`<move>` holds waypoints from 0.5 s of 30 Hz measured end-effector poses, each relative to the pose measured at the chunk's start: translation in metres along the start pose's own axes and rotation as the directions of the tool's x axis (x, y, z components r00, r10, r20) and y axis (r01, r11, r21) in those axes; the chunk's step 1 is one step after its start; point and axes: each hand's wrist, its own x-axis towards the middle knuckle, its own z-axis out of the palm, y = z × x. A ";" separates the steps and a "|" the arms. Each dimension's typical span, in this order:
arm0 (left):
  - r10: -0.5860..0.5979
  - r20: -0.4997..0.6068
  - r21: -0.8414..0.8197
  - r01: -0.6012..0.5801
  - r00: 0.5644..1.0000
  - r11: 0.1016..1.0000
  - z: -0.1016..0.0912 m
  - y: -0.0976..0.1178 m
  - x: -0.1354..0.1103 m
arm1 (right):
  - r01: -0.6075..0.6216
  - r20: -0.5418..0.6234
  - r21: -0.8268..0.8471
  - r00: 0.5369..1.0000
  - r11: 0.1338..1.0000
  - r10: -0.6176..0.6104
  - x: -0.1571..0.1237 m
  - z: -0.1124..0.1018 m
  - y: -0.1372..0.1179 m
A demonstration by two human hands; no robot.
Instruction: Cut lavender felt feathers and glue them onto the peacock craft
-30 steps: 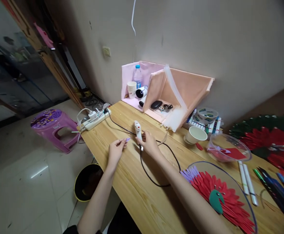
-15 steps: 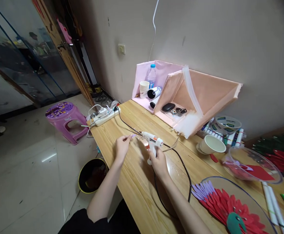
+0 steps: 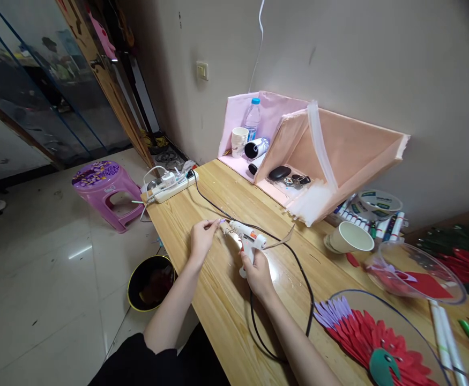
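Observation:
My right hand [image 3: 259, 272] is wrapped round the handle of a white hot glue gun [image 3: 247, 236], its nozzle pointing left. Between the fingertips of my left hand [image 3: 202, 240] is a small purple petal-like piece [image 3: 222, 220], just left of the nozzle. A black cord [image 3: 302, 262] loops over the wooden table [image 3: 226, 300] around the gun. At the lower right lies a round board [image 3: 369, 297] bearing a bird figure [image 3: 373, 343] with a green head, red petals and a purple row at its left end.
A pink box shelf [image 3: 350, 145] stands against the wall. A paper cup [image 3: 349, 237] and a clear plastic bowl [image 3: 419, 271] sit at right. A power strip [image 3: 176, 187] is at the table's far-left corner. A bin [image 3: 151, 284] and a pink stool [image 3: 108, 193] stand on the floor.
The glue gun has shifted slightly left and down with my right hand. My left hand still pinches the purple piece beside the nozzle. The camera view has moved a little.

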 end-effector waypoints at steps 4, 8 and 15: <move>-0.002 0.004 0.002 0.002 1.000 1.000 0.000 -0.001 0.000 | -0.004 0.025 -0.005 1.000 1.000 0.004 0.000 0.000 -0.002; -0.009 -0.002 0.007 0.009 1.000 1.000 0.000 -0.002 0.001 | -0.002 0.037 -0.016 0.999 1.000 0.003 0.001 0.000 -0.002; -0.008 -0.001 -0.007 0.008 1.000 1.000 0.000 -0.001 0.000 | 0.002 0.044 -0.005 0.999 1.000 -0.002 0.001 -0.001 -0.004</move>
